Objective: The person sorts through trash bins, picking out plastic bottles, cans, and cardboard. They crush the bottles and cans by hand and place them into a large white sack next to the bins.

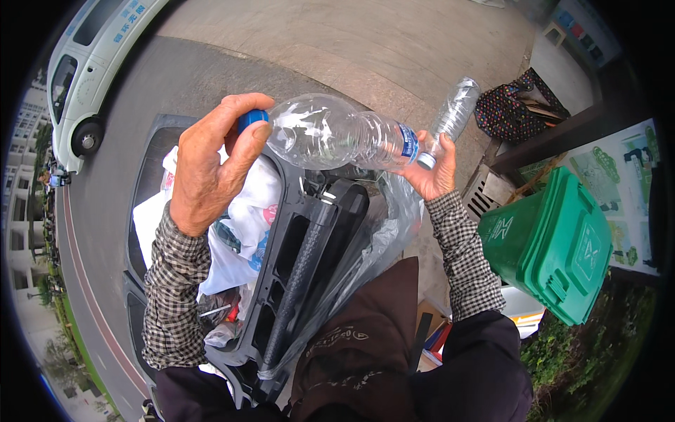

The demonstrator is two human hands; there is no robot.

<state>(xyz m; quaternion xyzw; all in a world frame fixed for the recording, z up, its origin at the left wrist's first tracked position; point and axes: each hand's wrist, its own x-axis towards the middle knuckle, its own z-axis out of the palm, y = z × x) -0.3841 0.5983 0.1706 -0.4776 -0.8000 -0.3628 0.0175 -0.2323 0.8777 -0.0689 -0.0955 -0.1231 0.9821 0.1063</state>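
My left hand grips the blue cap of a large clear plastic bottle between thumb and fingers. The bottle lies sideways in the air and looks empty. Its lower end, with a blue label, rests in my right hand. That same hand also holds a smaller clear plastic bottle with a white cap, tilted up and away. Below my hands is a dark grey bin with white plastic bags in it. A translucent plastic bag hangs along the bin's near side.
A green lidded wheelie bin stands at the right, near a printed board. A dotted black bag sits on the pavement beyond. A white van is on the road at upper left. Cardboard lies beside my apron.
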